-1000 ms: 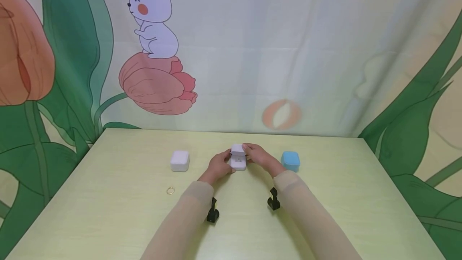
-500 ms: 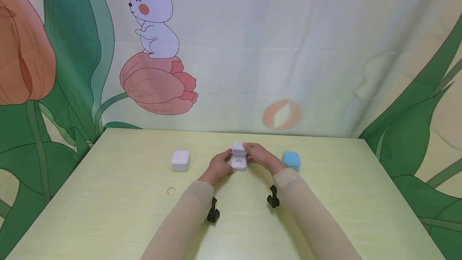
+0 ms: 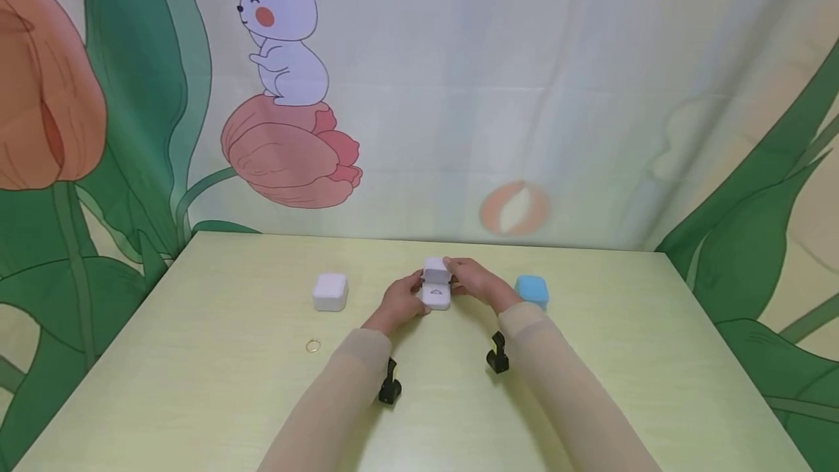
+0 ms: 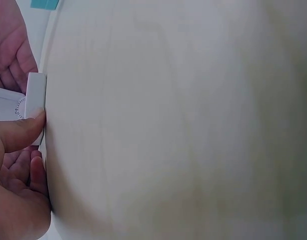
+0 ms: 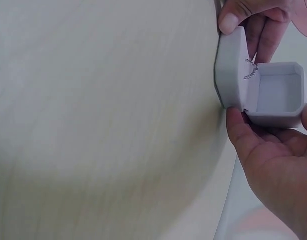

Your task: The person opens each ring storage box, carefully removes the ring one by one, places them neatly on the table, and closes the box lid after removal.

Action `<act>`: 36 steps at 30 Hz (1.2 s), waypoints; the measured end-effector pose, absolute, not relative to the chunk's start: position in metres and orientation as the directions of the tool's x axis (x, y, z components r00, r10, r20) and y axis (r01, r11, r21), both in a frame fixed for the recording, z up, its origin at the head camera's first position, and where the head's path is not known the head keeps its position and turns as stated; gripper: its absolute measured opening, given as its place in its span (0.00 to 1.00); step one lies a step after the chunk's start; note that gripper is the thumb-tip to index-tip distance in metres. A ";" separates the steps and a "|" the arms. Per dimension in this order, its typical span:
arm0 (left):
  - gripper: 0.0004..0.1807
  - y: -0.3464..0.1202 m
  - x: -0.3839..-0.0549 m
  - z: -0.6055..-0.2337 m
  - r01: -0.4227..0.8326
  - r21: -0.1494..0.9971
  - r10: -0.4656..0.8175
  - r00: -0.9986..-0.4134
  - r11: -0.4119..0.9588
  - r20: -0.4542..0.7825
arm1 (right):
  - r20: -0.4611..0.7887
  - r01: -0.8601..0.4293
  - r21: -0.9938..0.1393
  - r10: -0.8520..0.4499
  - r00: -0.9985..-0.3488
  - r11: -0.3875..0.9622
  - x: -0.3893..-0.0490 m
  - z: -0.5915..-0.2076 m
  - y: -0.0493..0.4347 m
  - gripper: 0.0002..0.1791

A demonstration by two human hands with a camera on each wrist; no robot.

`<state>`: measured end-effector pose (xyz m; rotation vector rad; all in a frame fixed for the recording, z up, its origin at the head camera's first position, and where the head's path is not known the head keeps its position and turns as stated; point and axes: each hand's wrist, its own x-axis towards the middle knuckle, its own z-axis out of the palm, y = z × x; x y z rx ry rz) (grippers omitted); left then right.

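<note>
A small white ring box [image 3: 436, 299] stands with its lid [image 5: 281, 92] raised, near the middle of the table. A silvery ring [image 5: 250, 70] with a studded band sits upright in the base. My left hand [image 3: 400, 301] grips the base from the left, its thumb pressed along the front in the left wrist view. From the other side my right hand [image 3: 473, 279] holds the box, thumb at the lid and a fingertip against the base in the right wrist view.
A closed white box [image 3: 331, 292] stands to the left, and a blue box [image 3: 532, 291] to the right, partly behind the right forearm. Nearer on the left, a gold ring [image 3: 313, 346] lies on the table [image 3: 197, 384]. A printed curtain [image 3: 419, 130] hangs behind.
Both hands keep their hold on the ring box, which stays in place. The right wrist has risen a little, and the head view has shifted slightly.
</note>
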<state>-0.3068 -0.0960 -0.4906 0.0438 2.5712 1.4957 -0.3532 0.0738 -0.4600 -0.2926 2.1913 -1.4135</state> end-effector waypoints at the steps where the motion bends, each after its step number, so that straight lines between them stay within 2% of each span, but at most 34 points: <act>1: 0.45 -0.096 -0.307 -0.491 -0.061 0.867 0.109 -0.985 0.494 -0.132 | -0.306 0.101 -0.898 -0.442 -0.843 0.428 -0.354 -0.460 0.074 0.31; 8: 0.45 -0.097 -0.305 -0.490 -0.075 0.879 0.112 -0.983 0.470 -0.143 | -0.336 0.157 -0.905 -0.441 -0.832 0.394 -0.359 -0.462 0.074 0.31; 22: 0.45 -0.097 -0.301 -0.486 -0.081 0.880 0.119 -0.981 0.468 -0.154 | -0.354 0.241 -0.915 -0.362 -0.862 0.323 -0.358 -0.472 0.076 0.31; 30: 0.45 -0.097 -0.303 -0.485 -0.081 0.871 0.117 -0.981 0.484 -0.157 | -0.338 0.229 -0.922 -0.363 -0.868 0.311 -0.354 -0.471 0.077 0.34; 36: 0.46 -0.096 -0.305 -0.486 -0.095 0.867 0.110 -0.980 0.489 -0.169 | -0.292 0.194 -0.927 -0.290 -0.912 0.322 -0.347 -0.464 0.081 0.35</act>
